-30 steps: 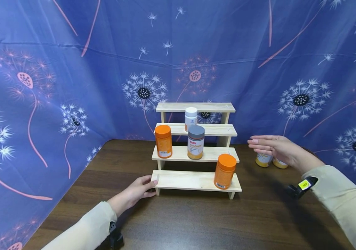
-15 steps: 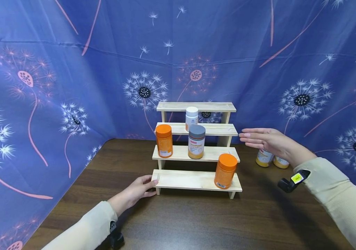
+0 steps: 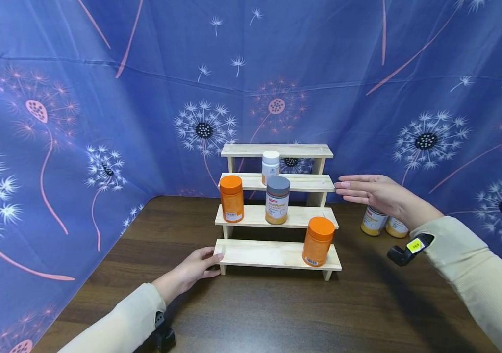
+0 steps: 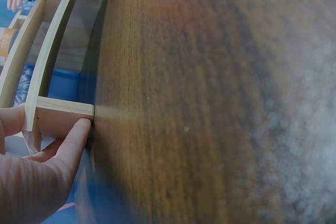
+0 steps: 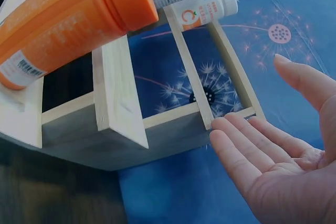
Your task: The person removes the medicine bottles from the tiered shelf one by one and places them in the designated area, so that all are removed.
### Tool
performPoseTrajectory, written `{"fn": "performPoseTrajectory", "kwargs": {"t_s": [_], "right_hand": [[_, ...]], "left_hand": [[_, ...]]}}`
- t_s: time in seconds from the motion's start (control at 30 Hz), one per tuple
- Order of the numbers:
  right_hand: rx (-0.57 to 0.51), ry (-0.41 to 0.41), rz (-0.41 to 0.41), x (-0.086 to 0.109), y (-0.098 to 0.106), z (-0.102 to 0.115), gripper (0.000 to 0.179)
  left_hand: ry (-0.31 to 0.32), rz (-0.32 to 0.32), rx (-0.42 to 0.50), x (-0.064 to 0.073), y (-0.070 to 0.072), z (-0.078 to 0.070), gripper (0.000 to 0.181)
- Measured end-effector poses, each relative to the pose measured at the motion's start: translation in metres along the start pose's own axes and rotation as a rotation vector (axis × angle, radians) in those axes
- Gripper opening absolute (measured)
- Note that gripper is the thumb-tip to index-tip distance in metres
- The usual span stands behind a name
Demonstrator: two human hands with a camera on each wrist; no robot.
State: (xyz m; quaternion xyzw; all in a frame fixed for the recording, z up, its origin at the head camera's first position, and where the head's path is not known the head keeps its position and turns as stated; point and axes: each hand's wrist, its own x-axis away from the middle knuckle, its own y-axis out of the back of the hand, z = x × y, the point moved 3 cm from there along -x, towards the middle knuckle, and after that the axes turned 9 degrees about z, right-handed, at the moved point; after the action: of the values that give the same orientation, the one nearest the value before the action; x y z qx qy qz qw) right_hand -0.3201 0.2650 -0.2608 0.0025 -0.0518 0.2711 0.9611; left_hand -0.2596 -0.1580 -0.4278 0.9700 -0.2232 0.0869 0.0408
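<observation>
A pale wooden stepped display shelf (image 3: 262,254) stands on the table. My left hand (image 3: 191,272) grips the left end of its lowest step, thumb on the board and a finger along the short leg (image 4: 63,115). My right hand (image 3: 376,193) is held out with straight fingers, its fingertips right at the right end of the second step from the top. That step bears a small white bottle (image 3: 270,169). One step lower stand an orange jar (image 3: 232,201) and a grey-lidded jar (image 3: 276,203). Another orange jar (image 3: 318,242) sits at the right of the lowest step.
Behind my right hand, two jars with yellow bases, a nearer one (image 3: 372,223) and a farther one (image 3: 395,228), stand on the brown wooden table (image 3: 268,314). A blue dandelion-print cloth (image 3: 321,59) hangs close behind the shelf and along the left side.
My right hand has moved left and slightly up, from in front of the two jars to the shelf's right end. The left hand has stayed on the lowest step.
</observation>
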Motion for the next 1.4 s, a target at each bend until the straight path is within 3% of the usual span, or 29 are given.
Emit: {"fn": "performPoseTrajectory", "kwargs": {"t_s": [0.13, 0.33, 0.43, 0.7, 1.03, 1.4], "right_hand": [[0.014, 0.005, -0.001, -0.005, -0.005, 0.003, 0.023], [0.079, -0.001, -0.014, -0.013, -0.013, 0.007, 0.063], [0.12, -0.004, -0.011, -0.016, -0.017, 0.008, 0.071], [0.191, -0.039, -0.046, -0.028, -0.024, 0.011, 0.077], [0.144, 0.012, -0.01, -0.045, -0.038, 0.019, 0.069], [0.11, -0.028, -0.034, -0.057, -0.051, 0.026, 0.066]], "left_hand": [[0.005, 0.004, -0.001, 0.001, 0.0, 0.0, 0.051], [-0.002, 0.008, -0.01, 0.0, 0.0, 0.001, 0.05], [-0.002, 0.002, -0.017, 0.0, 0.0, 0.001, 0.05], [0.004, -0.014, -0.016, 0.0, -0.001, 0.001, 0.047], [-0.003, -0.03, -0.006, -0.001, -0.002, 0.001, 0.047], [-0.012, -0.011, -0.013, 0.0, -0.001, 0.002, 0.05]]}}
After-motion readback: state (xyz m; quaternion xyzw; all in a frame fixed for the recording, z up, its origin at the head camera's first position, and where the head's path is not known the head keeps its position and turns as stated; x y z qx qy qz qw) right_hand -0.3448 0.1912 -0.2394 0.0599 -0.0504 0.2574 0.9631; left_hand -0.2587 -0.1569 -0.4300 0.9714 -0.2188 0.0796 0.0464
